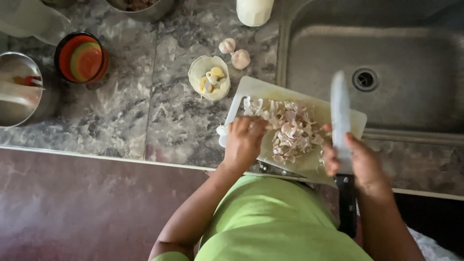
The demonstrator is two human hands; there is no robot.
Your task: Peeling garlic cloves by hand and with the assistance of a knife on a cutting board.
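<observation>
Knife (340, 116) blurred, clenched in the right grip (355, 162); left grip (244, 140) hides its garlic; two whole bulbs (234, 52) behind.

Soft daylight from the upper right, mild overall blur, knife (340, 116) motion-smeared.

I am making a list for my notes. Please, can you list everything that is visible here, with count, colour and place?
board: one, white, counter edge beside sink
garlic skins: a pile, pale, on board
small bowl: one, cream, holds peeled cloves, left of board
garlic bulbs: two, white, behind small bowl
striped bowl: one, red-orange, counter left
metal bowl: one, far left
sink: one, steel, right
knife: one, black handle, in right hand
left hand: on board, fingers at the skins
right hand: grips knife
</observation>
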